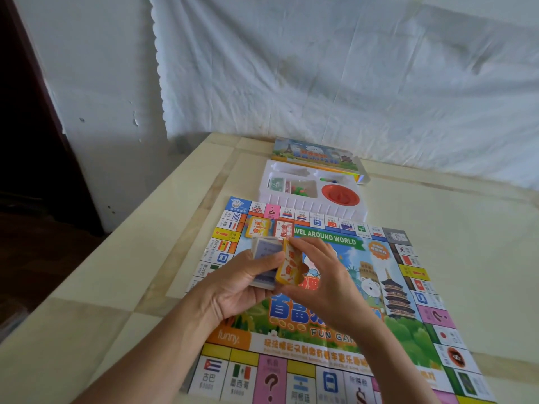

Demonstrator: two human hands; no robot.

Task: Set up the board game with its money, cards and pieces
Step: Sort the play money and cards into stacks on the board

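Observation:
The colourful game board (344,330) lies flat on the table in front of me. Above its left part, my left hand (233,290) holds a stack of blue-backed cards (264,252). My right hand (323,284) pinches a yellow and orange card packet (288,268) that stands on edge against that stack. Behind the board sits a white plastic tray (309,207) with green money (275,183), small coloured pieces (300,189) and a red round dish (339,195). A yellow card space (259,227) and a red card space (284,228) are printed at the board's upper left.
The game box lid (316,156) lies behind the tray near the wall. The pale table (116,316) reaches to an edge on the left, with dark floor beyond. A white cloth (350,83) hangs on the wall behind.

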